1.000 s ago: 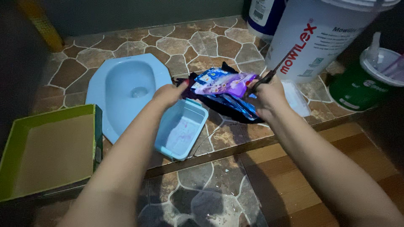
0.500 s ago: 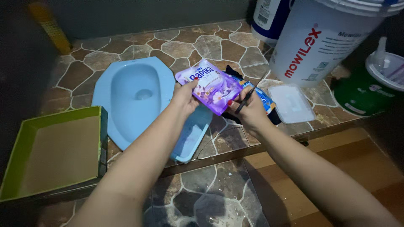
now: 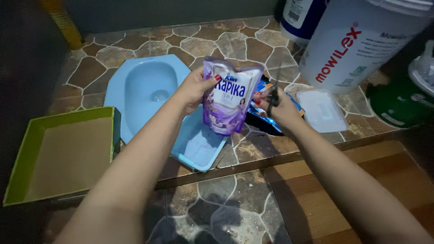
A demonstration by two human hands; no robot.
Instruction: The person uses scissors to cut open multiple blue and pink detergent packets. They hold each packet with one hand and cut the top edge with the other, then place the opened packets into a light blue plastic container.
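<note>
My left hand (image 3: pixel 195 88) grips the upper left corner of a purple and white refill pouch (image 3: pixel 229 97), held upright above a light blue plastic container (image 3: pixel 195 147). My right hand (image 3: pixel 279 105) holds black scissors (image 3: pixel 274 92), blades pointing up beside the pouch's right edge. Behind the pouch lies a dark bag with blue packets (image 3: pixel 266 118), partly hidden.
A blue squat toilet (image 3: pixel 145 88) is set in the stone-tiled floor. A clear lid (image 3: pixel 322 110) lies right of my hands. A big white bucket (image 3: pixel 361 43), a blue and white container (image 3: pixel 300 18) and a green tub (image 3: pixel 402 101) stand at right. An open green cardboard box (image 3: pixel 63 153) sits at left.
My left hand has lifted the pouch from the pile and turned it upright. My right hand picked up the scissors and brought them beside the pouch.
</note>
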